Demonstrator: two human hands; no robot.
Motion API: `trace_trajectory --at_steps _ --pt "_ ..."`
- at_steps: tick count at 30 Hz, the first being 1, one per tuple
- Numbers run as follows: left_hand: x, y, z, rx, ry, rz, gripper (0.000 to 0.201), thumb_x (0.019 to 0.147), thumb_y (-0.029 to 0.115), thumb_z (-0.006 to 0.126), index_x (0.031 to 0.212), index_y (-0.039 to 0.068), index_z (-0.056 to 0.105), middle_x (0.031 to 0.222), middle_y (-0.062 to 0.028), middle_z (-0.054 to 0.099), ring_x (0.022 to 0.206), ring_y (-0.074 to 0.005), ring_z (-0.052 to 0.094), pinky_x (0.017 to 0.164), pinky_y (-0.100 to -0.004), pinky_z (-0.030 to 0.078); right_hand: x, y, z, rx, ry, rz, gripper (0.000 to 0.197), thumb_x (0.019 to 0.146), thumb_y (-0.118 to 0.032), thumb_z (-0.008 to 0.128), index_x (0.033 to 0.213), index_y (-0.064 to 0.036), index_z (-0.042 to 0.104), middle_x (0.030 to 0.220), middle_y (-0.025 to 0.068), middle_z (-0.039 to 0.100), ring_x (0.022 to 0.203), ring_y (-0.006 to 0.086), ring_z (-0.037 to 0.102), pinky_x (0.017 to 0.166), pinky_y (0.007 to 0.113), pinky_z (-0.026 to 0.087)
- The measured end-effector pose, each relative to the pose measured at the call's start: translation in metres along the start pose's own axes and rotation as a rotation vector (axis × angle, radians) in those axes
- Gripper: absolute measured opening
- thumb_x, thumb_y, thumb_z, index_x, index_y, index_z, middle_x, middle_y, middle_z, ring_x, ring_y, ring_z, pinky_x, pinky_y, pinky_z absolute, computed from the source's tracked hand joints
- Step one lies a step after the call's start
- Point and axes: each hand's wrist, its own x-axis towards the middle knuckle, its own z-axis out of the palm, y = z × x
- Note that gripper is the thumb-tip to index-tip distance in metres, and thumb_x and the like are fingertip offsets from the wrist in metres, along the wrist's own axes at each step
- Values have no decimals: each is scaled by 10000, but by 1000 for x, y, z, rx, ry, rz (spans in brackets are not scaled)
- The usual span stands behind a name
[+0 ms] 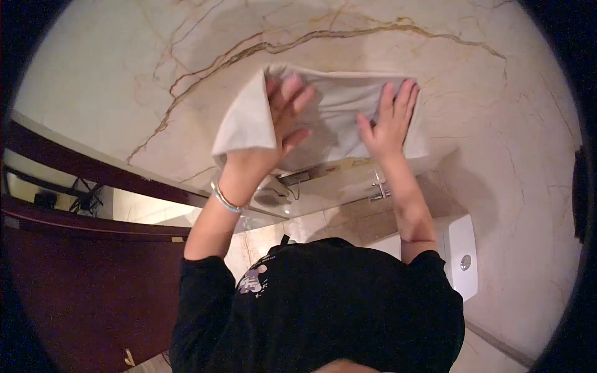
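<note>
A white cloth is spread against pale marble, with its left part folded over in a flap. Wrinkles run across its middle. My left hand is at the fold, its fingers stretched out and partly smeared by motion; the flap hides its outer side. A light bracelet sits on that wrist. Toward the cloth's right edge, my right hand lies flat with its fingers extended and the thumb apart. Neither hand is closed round the cloth.
Brown-veined marble surrounds the cloth. Below it are a metal tap and a white basin with a round drain. A dark wooden door stands at the left, near a long mirror-like opening.
</note>
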Motion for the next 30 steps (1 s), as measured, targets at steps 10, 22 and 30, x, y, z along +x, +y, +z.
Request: trace_trajectory --at_steps 10,22,30 --pt "-1 -13 -1 432 212 -9 521 733 436 529 1174 169 457 1259 -35 387 1133 -256 362 952 -372 281 16 -5 10 -15 83 -42 733 748 -384 522 1315 -69 181 1345 253 83 1220 442 111 981 498 119" --pt "-63 -2 30 313 41 -152 530 640 375 632 1109 154 522 1196 -21 435 1055 -178 452 834 -345 387 -70 -20 23 60 -204 78 787 696 -324 609 1315 -99 179 1333 279 73 1190 491 131 960 528 161" --pt "-24 -19 -7 398 111 -85 464 710 409 544 1140 239 500 1211 31 436 1098 -151 415 906 -332 309 3 -16 15 -59 43 -19 789 684 -403 597 1312 -124 209 1330 272 105 1175 493 161 948 535 193"
